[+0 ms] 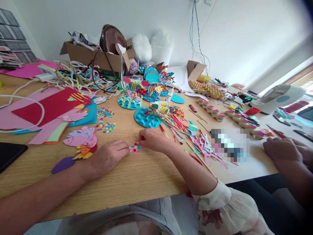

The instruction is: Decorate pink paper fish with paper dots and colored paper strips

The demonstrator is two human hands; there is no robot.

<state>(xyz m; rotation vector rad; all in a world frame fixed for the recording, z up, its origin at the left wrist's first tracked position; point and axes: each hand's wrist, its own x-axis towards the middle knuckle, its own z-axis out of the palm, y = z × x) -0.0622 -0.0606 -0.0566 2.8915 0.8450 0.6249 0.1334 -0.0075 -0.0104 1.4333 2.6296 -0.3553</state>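
Note:
A small pink paper fish with coloured dots point(134, 148) lies on the table between my two hands. My left hand point(110, 158) rests low on the wood, its fingertips holding the fish by its left end. Over the fish's right end is my right hand point(151, 139), its fingers curled closed; whatever is in the fingertips is hidden. Left of my left hand sit a pile of pink and lilac paper fish point(80, 137) and a purple paper shape point(63, 164). Loose paper dots point(105, 126) are scattered beyond it.
A turquoise wavy paper disc point(147, 118), glue bottles point(160, 106) and paper strips point(207, 147) lie beyond and right. Finished fish decorations point(129, 94) stand behind. Coloured sheets point(49, 107) cover the left. Another person's hands point(283, 153) rest at the right edge. A cardboard box point(83, 55) stands behind.

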